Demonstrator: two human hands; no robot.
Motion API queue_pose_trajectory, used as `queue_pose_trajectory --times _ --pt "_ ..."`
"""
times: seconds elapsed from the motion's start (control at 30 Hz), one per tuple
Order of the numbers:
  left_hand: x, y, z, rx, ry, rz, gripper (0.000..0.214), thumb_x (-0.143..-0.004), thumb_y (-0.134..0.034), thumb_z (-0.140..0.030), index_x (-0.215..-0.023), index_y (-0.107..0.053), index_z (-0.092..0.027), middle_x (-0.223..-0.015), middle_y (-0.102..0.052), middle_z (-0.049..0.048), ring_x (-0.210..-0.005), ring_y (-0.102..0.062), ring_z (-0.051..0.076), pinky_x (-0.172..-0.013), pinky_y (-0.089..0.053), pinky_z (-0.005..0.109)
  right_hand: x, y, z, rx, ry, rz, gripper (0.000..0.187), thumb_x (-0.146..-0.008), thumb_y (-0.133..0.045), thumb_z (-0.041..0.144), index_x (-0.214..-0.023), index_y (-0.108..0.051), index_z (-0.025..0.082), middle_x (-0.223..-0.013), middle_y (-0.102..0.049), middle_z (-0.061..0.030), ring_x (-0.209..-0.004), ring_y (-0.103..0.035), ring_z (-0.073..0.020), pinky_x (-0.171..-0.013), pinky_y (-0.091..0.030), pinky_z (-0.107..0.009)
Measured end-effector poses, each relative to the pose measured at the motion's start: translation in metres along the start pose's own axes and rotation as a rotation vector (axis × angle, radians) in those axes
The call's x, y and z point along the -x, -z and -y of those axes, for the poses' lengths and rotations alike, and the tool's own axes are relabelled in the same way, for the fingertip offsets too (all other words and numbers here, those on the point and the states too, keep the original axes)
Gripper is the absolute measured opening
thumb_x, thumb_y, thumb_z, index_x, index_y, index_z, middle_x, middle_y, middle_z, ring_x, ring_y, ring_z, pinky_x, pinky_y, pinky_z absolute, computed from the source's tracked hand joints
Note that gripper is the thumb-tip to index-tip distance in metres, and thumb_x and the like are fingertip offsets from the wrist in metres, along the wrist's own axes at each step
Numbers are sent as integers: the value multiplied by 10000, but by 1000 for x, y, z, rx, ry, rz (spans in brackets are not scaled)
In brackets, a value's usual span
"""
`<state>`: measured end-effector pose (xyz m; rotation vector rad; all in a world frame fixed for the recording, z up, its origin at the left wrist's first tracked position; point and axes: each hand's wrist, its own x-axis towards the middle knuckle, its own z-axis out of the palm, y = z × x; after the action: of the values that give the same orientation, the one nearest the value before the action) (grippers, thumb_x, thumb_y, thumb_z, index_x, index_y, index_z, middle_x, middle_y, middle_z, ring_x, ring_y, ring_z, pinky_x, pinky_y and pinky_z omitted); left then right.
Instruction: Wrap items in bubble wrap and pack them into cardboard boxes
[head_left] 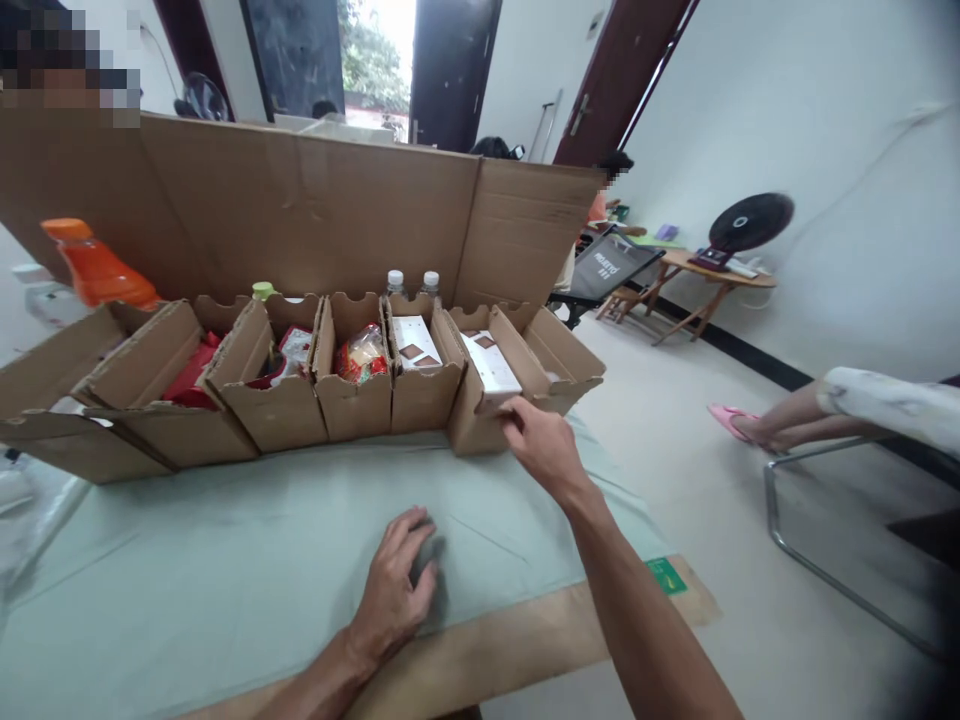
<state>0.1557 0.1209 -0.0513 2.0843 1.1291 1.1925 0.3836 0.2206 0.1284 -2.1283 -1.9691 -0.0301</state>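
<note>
My right hand (544, 440) pinches the front rim of an open cardboard box (474, 425), which stands slightly forward of its neighbours. Inside that box lies a white carton (491, 365) with brown square pictures. My left hand (401, 570) rests low over the pale green tablecloth (262, 540), fingers apart and nothing in it. To the left, a similar white carton (415, 340) sits in the adjoining box (424, 400). Further along the row, boxes hold a clear-and-red food packet (364, 355), a red-and-white packet (292, 355) and a red packet (196, 372).
A tall cardboard panel (315, 200) rises behind the row. Between them stand an orange drink bottle (101, 265) and white-capped bottles (395, 282). Right of the table are a metal-framed chair (776, 500), a seated person's legs (795, 420) and a fan (746, 225) on a wooden table.
</note>
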Motion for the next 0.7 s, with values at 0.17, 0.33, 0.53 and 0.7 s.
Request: queue_pose_trajectory --times 0.17,0.33,0.53,0.7 --pt "3 5 4 43 81 -88 541 -843 -547 -122 -1381 -588 -152 -1443 -604 207 -1361 -575 341 -1116 -517 584 127 16 -39 -193 181 -127 195 -937 -551 344 -955 -727 263 -802 -779 -20 -698 -723 -226 -655 -508 -315" --pt "-4 20 -16 92 132 -59 620 -861 -585 -178 -1474 -500 -146 -1501 -554 212 -1420 -523 348 -1181 -442 599 247 23 -107 -348 37 -260 358 -886 -657 507 -1165 -738 297 -1069 -802 -55 -914 -767 -285 -767 -597 -367" --pt "-38 11 -57 362 219 153 891 -794 -705 -262 -1609 -349 -198 -1669 -380 168 -1565 -320 376 -1283 -278 594 302 -8 -107 -623 -499 -480 1003 -794 -755 616 -1621 -352 215 -1527 -552 -199 -1309 -596 -452 -1026 -516 -599" --pt "-64 -15 -72 640 244 251 928 -740 -726 -247 -1597 -378 -186 -1630 -449 153 -1523 -378 399 -1269 -304 575 295 -40 -95 -804 -416 -591 987 -848 -738 568 -1634 -270 198 -1508 -546 -219 -1297 -594 -414 -1066 -473 -615"
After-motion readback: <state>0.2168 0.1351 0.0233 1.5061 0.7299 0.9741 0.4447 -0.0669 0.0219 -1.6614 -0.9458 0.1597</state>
